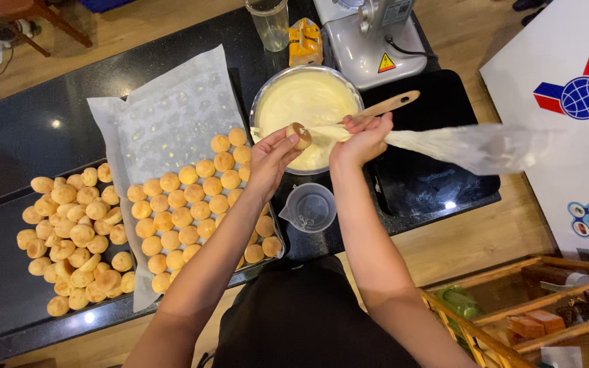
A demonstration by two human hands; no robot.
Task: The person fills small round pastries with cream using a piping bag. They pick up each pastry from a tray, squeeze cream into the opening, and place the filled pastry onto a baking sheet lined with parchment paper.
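Over bowl (267, 102) rim: L hand (272, 155) w/ puff (300, 135), R hand (363, 140) w/ piping bag (458, 145).

Between the fingers of the left hand (272, 153) sits a golden-brown puff (300, 135) with a pale spot. The piping bag (444, 144) in the right hand (363, 138) is clear, smeared cream-white. Just beyond both hands, a silver bowl (262, 101) holds pale yellow cream. Left of the left hand, golden puffs (185, 204) lie on white parchment (165, 109).

Likely bakery kitchen, stand mixer (371, 34), pastry trays (267, 255), cream bowl (262, 102)
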